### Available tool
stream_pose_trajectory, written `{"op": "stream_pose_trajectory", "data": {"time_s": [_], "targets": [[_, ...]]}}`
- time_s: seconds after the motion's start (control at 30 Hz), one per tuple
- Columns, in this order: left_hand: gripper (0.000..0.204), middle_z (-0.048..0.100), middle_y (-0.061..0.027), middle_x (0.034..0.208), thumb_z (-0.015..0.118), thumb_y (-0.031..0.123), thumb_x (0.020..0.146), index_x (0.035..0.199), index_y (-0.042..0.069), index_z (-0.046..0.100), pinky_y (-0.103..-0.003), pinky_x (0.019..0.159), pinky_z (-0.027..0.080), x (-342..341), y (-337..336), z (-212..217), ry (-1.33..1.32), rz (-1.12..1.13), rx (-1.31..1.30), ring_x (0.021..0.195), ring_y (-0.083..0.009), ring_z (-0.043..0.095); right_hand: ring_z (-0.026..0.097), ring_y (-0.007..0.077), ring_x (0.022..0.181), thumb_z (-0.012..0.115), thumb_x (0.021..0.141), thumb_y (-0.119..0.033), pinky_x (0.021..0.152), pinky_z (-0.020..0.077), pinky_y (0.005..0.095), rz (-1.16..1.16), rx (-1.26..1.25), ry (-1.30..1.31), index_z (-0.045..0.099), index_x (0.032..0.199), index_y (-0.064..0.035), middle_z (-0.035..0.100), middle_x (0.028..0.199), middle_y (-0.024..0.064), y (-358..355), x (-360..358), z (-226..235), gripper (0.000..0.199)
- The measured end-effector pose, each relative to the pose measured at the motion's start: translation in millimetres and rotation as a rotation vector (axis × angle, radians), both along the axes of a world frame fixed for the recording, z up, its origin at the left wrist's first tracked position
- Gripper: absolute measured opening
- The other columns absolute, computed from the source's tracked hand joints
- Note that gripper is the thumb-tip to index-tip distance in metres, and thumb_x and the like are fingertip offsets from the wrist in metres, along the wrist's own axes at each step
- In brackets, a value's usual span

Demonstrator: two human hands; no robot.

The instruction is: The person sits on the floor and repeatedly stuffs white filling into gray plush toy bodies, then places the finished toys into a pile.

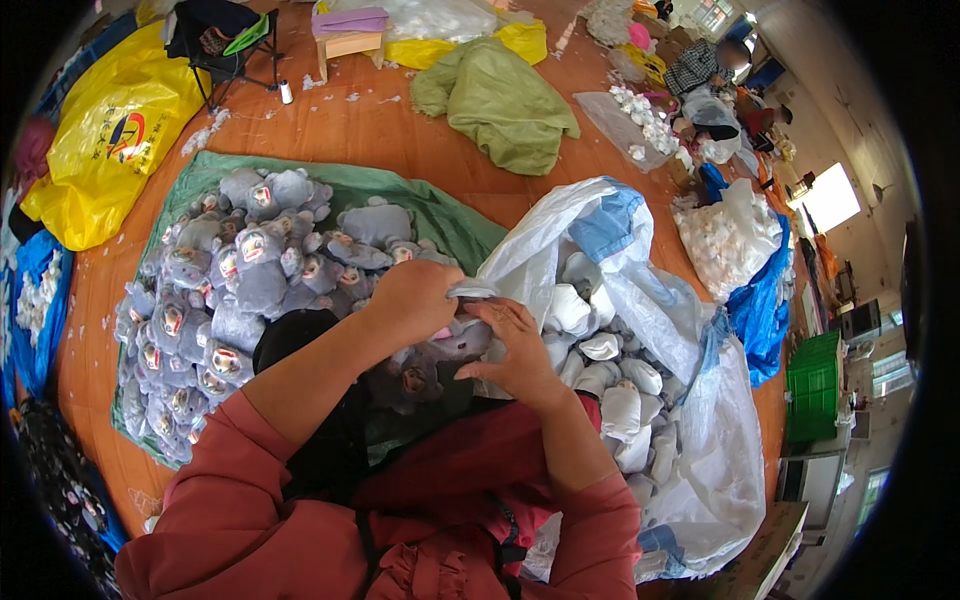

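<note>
Left hand with fingers tightly curled, right hand more loosely, both apparently gripping one grey plush toy

Dark printed characters on the yellow plastic bag; beside them, a round red-and-blue emblem

Bare left hand curled in, its bare forearm slanting up and rightward. Bare right hand just beside, fingers bent, thumb apart.
</note>
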State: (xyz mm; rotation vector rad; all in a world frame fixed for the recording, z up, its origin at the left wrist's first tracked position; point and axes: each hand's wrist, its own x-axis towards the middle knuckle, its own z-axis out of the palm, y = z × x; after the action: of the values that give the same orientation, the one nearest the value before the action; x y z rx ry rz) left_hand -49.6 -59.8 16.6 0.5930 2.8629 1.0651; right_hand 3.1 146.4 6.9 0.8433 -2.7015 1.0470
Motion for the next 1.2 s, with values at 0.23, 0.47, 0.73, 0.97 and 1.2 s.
{"op": "stream_pose_trajectory", "data": {"time_s": [0.23,0.47,0.73,0.97,1.2], "targets": [[0.023,0.070,-0.0180,0.087,0.067,0.015,0.076,0.097,0.007,0.071,-0.045,0.074,0.052,-7.5,-4.0,-0.4,0.057,0.050,0.222,0.083,-0.0368,0.066,0.053,0.0355,0.119,0.090,0.063,-0.037,0.102,0.0421,0.0424,0.029,0.096,-0.085,0.059,0.116,-0.0045,0.062,0.122,0.0151,2.9,0.9,-11.0,0.069],[0.024,0.071,-0.0153,0.089,0.068,0.017,0.075,0.098,0.009,0.071,-0.041,0.075,0.053,-2.2,1.2,10.6,-0.070,0.014,0.135,0.085,-0.0332,0.068,0.054,0.0408,0.119,0.087,0.070,-0.040,0.098,0.0452,0.0446,0.058,0.044,-0.166,0.055,0.122,0.0008,0.061,0.120,0.0220,-6.2,9.2,-14.4,0.073],[0.026,0.071,-0.0143,0.089,0.066,0.019,0.077,0.101,0.009,0.072,-0.040,0.074,0.053,1.5,8.4,9.4,-0.105,-0.135,0.168,0.084,-0.0327,0.068,0.063,0.0380,0.100,0.071,0.091,-0.023,0.086,0.0496,0.0388,0.146,-0.093,-0.289,0.057,0.123,0.0020,0.064,0.111,0.0224,-4.9,5.9,-22.8,0.043],[0.059,0.072,-0.0140,0.105,0.078,0.029,0.078,0.131,0.011,0.059,-0.037,0.084,0.053,-1.2,-0.2,26.7,-0.276,-0.240,0.342,0.093,-0.0297,0.069,0.065,0.0323,0.087,0.063,0.093,-0.008,0.079,0.0505,0.0373,-0.103,-0.280,-0.409,0.064,0.107,0.0014,0.067,0.097,0.0176,1.8,4.4,-18.3,0.017],[0.081,0.067,-0.0162,0.116,0.082,0.026,0.071,0.143,0.012,0.048,-0.044,0.098,0.047,-2.9,-7.4,19.3,0.119,-0.358,0.088,0.109,-0.0350,0.063,0.066,0.0267,0.090,0.059,0.094,-0.002,0.082,0.0507,0.0337,-0.190,-0.480,-0.255,0.067,0.108,0.0004,0.068,0.099,0.0156,16.9,1.0,-17.6,0.016]]}}
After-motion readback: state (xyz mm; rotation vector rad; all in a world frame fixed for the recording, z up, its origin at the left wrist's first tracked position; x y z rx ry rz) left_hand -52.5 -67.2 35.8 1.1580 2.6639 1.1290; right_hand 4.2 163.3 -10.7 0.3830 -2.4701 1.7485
